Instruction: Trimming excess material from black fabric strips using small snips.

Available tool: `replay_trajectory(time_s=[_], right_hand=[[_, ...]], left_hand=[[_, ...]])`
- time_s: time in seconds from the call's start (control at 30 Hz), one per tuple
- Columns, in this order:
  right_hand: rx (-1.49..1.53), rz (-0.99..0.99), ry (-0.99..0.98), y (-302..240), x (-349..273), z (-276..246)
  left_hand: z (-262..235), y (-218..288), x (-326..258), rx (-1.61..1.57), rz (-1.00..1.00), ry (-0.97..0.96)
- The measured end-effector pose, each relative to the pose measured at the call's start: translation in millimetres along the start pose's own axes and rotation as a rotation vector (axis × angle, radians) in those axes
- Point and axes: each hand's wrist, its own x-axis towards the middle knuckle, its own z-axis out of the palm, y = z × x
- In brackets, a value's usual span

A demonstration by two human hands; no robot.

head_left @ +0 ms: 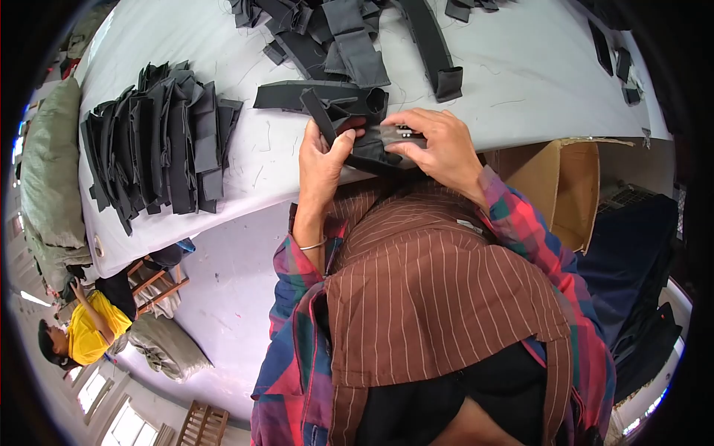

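My left hand [325, 160] grips a dark grey fabric strip [349, 156], folded into a loop, at the table's near edge. Thumb and fingers pinch the cloth, and part of the fingers is hidden behind it. Close against the strip's right side is my right hand [439, 145], closed on a small dark tool [407, 133] that looks like thread snips; its pale end is blurred. Just beyond both hands lies another dark strip [286, 97], flat on the white table [245, 160].
To the left, several dark strips [160, 141] stand in a row. A loose heap of strips [327, 37] lies at the far side. Below the table's right edge is an open cardboard box [576, 186]. A person in yellow [97, 327] is beside a large sack [52, 171].
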Motion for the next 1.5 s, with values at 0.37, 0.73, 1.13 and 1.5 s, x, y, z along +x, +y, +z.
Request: replay_trajectory(time_s=[0.37, 0.73, 1.13, 1.5], right_hand=[[-0.031, 0.004, -0.123, 13, 3, 17], [0.267, 0.478, -0.281, 6, -8, 6], [0.231, 0.336, 0.063, 10, -17, 4], [0.144, 0.304, -0.045, -2, -17, 21]], left_hand=[[-4, 2, -10, -0.07, -0.058, -0.036], [-7, 0, -9, -0.071, -0.078, -0.07], [-5, 0, -10, -0.083, -0.053, -0.073], [-6, -1, -9, -0.071, -0.061, -0.089]])
